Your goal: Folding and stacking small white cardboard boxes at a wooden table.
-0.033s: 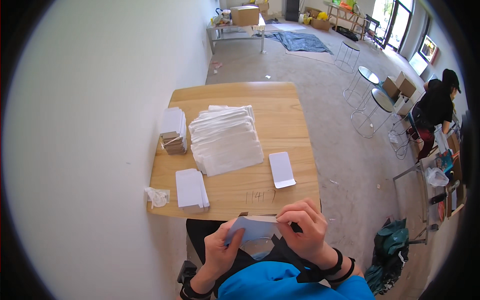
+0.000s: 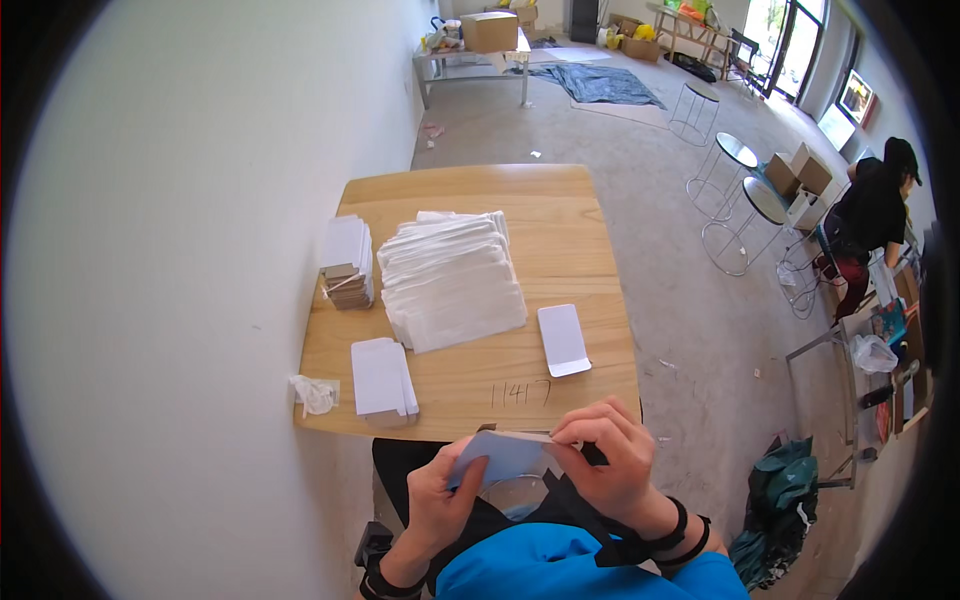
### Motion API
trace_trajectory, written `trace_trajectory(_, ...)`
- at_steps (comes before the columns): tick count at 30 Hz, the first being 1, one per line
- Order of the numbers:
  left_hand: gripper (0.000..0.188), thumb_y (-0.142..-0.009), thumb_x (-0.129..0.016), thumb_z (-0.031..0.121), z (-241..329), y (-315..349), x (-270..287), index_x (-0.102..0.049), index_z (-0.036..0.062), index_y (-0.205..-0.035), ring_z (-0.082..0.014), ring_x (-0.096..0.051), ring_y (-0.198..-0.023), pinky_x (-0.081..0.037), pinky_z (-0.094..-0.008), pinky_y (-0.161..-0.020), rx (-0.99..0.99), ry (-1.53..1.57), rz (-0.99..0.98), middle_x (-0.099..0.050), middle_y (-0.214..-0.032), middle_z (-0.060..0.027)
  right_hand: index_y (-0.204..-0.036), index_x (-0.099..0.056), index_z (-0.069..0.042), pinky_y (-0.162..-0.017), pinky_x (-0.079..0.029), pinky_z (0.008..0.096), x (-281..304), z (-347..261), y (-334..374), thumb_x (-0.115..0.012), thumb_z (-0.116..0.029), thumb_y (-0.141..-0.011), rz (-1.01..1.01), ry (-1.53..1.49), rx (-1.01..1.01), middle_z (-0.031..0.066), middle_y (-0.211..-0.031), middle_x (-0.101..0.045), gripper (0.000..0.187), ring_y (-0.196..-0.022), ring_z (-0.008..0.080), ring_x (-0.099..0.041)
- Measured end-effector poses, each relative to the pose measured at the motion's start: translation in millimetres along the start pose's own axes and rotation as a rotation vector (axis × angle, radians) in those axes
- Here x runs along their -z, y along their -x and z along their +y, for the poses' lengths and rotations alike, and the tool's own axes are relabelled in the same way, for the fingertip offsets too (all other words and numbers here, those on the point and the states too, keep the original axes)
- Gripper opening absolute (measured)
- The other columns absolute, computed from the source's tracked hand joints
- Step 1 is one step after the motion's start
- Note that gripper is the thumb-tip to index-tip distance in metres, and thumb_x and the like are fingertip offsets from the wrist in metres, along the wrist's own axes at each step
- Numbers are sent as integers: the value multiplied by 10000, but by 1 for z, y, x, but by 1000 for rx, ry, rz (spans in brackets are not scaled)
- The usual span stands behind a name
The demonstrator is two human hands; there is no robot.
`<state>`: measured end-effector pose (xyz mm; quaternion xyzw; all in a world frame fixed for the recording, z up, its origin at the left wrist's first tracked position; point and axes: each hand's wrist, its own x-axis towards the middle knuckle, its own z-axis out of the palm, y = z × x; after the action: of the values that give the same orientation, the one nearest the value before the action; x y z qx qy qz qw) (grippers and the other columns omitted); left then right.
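Both of my hands hold one small flat white carton (image 2: 503,456) over my lap, just off the near edge of the wooden table (image 2: 560,200). My left hand (image 2: 438,497) grips its lower left side from beneath. My right hand (image 2: 612,462) pinches its top right edge. On the table lie a single flat white carton (image 2: 563,340), a small stack of white flat cartons (image 2: 383,378), a broad pile of clear plastic bags (image 2: 450,280) and a taller stack of white and brown flat pieces (image 2: 348,262).
A crumpled wrapper (image 2: 315,393) sits at the table's near left corner, against the white wall. Round wire stools (image 2: 740,190) stand to the right, where another person (image 2: 875,215) sits. A green bag (image 2: 790,500) lies on the floor near my right side.
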<state>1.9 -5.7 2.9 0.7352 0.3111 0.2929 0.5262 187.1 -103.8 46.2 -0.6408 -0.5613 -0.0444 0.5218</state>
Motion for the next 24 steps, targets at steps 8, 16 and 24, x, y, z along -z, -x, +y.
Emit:
trace_trajectory(8, 610, -769, -748, 135, 57, -4, -8, -492, 3, -1308, -346, -540, -1179, -411, -480, -991, -372, -858, 28, -518, -1304, -226, -964, -587, 27, -611, -551, 241, -7, -12, 1, -654, -19, -873, 25, -874, -889, 85, -856, -656, 122, -734, 94, -628)
trace_trajectory(16, 339, -888, -595, 11, 42, 5, -7, -567, -28, -1224, -183, -659, -926, -520, -293, -803, -52, 38, -180, -676, -1035, -147, -1012, -693, -42, -575, -499, 251, 4, -27, 0, -723, -11, -797, -126, -162, -247, 72, -843, -619, 220, -688, 132, -596)
trace_trajectory(24, 215, -921, -599, 57, 38, 1, -4, -642, -14, -1120, -80, -612, -845, -506, -210, -740, 230, 518, -237, -678, -950, -62, -908, -709, -83, -552, -450, 289, 16, -17, -17, -777, -37, -659, -247, 30, 15, 35, -794, -583, 262, -688, 202, -542)
